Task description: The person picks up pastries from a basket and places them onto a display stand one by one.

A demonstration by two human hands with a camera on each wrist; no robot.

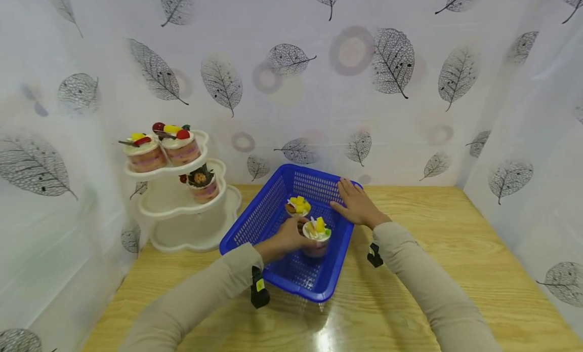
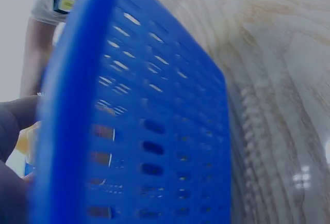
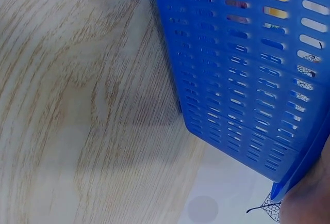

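Observation:
Inside the blue plastic basket, my left hand grips a dessert cup by its side, thumb and fingers around it. White cream with yellow and green fruit pieces tops this cup. Just behind it, a second dessert cup with yellow fruit chunks sits in the basket, partly hidden by the hand. My right hand rests on the basket's right rim near the far corner, its fingers laid out straight. The basket's slotted wall fills much of the left wrist view.
At the left stands a white three-tier stand. Its top tier bears two dessert cups, one beside another. On the middle tier is a cup with a dark topping. A leaf-print curtain hangs behind the wooden table.

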